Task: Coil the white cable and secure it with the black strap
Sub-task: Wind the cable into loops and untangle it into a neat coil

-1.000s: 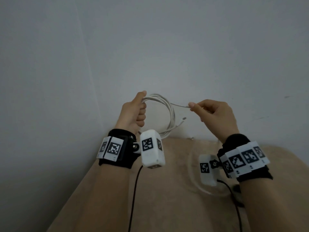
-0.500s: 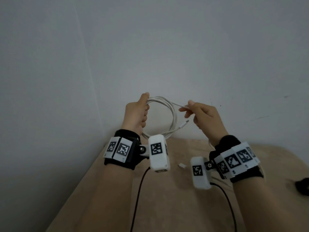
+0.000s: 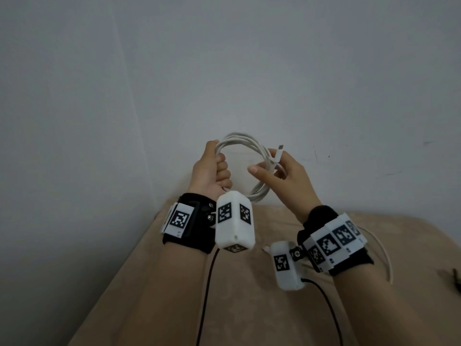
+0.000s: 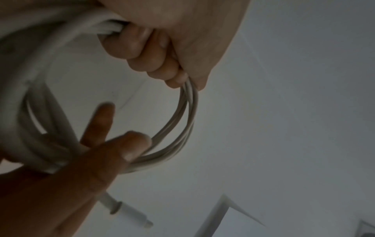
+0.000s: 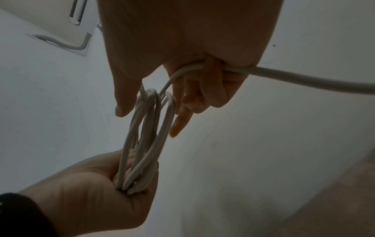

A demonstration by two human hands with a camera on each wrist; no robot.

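**Legible markings: none in letters or numerals**

No word, brand, number or printed sign can be read in any view. The only markings are black-and-white square fiducial patterns, machine codes without letters. In the head view they stand on the white band of the left wrist strap (image 3: 179,219), on two faces and the underside of the white camera block on the left wrist (image 3: 234,223), on the white band of the right wrist strap (image 3: 335,240), and on the white camera block on the right wrist (image 3: 284,265). Small dark specks beneath some patterns are too small to tell. The two wrist views show no markings.
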